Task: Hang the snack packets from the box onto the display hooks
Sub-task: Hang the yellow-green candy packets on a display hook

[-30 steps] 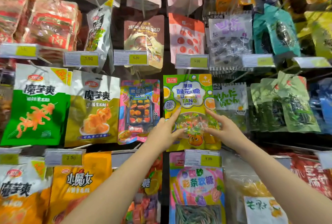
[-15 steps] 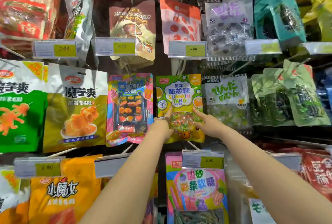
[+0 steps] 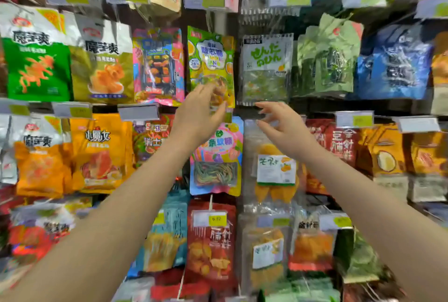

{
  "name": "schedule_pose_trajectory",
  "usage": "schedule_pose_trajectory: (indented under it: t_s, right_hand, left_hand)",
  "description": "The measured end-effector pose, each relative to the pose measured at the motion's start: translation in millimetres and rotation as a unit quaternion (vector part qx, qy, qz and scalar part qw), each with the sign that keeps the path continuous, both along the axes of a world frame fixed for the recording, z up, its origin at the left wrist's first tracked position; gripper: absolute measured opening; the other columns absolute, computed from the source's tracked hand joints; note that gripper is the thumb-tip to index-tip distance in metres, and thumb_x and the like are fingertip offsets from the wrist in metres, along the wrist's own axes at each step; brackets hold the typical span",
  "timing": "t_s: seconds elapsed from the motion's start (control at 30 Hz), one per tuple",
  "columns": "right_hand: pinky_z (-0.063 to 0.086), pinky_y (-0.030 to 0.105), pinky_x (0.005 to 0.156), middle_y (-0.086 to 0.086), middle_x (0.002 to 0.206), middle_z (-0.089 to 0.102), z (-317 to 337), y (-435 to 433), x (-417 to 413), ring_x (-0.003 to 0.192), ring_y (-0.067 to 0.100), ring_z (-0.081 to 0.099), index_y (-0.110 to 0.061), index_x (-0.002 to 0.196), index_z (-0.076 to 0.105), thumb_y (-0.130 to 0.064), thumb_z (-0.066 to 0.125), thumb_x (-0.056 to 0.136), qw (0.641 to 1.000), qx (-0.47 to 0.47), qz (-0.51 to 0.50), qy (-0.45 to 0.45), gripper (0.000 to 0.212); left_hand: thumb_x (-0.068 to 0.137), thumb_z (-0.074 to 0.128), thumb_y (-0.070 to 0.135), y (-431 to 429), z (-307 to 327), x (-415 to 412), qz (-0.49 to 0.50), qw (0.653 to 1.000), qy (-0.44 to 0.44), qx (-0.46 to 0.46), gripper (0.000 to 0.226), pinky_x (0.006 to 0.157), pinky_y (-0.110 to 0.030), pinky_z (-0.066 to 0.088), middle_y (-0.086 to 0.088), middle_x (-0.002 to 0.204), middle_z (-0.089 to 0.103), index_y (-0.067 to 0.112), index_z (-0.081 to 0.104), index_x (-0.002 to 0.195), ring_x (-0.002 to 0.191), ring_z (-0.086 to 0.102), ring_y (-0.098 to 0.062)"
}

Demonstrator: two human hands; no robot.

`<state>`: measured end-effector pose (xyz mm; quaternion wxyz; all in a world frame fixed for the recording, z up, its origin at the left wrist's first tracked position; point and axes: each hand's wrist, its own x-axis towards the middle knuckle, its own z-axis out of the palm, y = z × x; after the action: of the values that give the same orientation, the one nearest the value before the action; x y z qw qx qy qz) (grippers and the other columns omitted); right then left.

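Head view: blurred.
Green packet [image 3: 210, 59]: hanging upright.
Left hand [image 3: 198, 110]: fingers relaxed before its lower edge, contact unclear.
Right hand [image 3: 283, 127]: fingers spread, holding nothing.

The candy packet [image 3: 211, 59] hangs at 12 o'clock from the left hand [image 3: 196, 112], whose fingers [image 3: 206, 91] overlap its lower edge. At its 9 o'clock hangs the grill packet [image 3: 157, 66], at 3 o'clock the citrus packet [image 3: 265, 59], and at 6 o'clock the gummy packet [image 3: 218, 171]. The right hand [image 3: 283, 129] lies at its 5 o'clock, before the mango packet [image 3: 275, 171].
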<state>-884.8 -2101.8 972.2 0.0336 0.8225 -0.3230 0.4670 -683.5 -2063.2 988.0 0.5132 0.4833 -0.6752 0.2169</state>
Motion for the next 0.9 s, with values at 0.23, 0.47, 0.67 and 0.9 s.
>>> schedule_pose_trajectory:
  t_s: [0.23, 0.47, 0.67, 0.9]
  right_hand:
    - [0.048, 0.031, 0.082, 0.007, 0.109, 0.054, -117.7, 92.4, -74.5, 0.093, 0.018, 0.058, -0.016, 0.129, 0.050, -0.018, 0.056, 0.090, 0.990, 0.123, 0.002, 0.069, 0.039]
    - [0.047, 0.031, 0.078, 0.005, 0.106, 0.056, -266.8, 161.5, -113.7, 0.090, 0.016, 0.057, -0.015, 0.126, 0.052, -0.019, 0.057, 0.090, 0.954, 0.278, -0.031, 0.107, 0.037]
    - [0.048, 0.045, 0.089, 0.012, 0.112, 0.059, -399.4, 218.4, -133.5, 0.101, 0.028, 0.059, -0.009, 0.123, 0.055, -0.016, 0.059, 0.088, 0.895, 0.433, -0.030, 0.106, 0.036]
    - [0.043, 0.016, 0.080, 0.004, 0.107, 0.058, -514.6, 240.4, -158.1, 0.092, 0.015, 0.057, -0.008, 0.124, 0.054, -0.019, 0.059, 0.089, 0.785, 0.605, -0.029, 0.132, 0.036]
  left_hand:
    - [0.084, 0.051, 0.034, 86.6, -149.7, -72.9, -0.072, 0.986, 0.041, 0.146, 0.028, 0.080, -0.044, 0.050, -0.003, 0.100, 0.060, 0.017, 0.057, 0.106, 0.093, 0.059, -0.023]
    - [0.088, 0.055, 0.029, 152.9, -318.6, -102.4, -0.078, 0.932, 0.056, 0.350, 0.025, 0.077, -0.042, 0.052, 0.002, 0.101, 0.059, 0.022, 0.054, 0.111, 0.089, 0.060, -0.019]
    - [0.091, 0.052, 0.028, 216.4, -441.0, -103.9, -0.067, 0.861, 0.060, 0.501, 0.024, 0.075, -0.032, 0.049, 0.004, 0.104, 0.059, 0.022, 0.054, 0.114, 0.090, 0.059, -0.014]
    - [0.082, 0.050, 0.040, 265.1, -559.8, -95.5, 0.020, 0.757, 0.164, 0.632, 0.033, 0.074, -0.041, 0.054, 0.008, 0.096, 0.062, 0.029, 0.054, 0.114, 0.083, 0.061, -0.016]
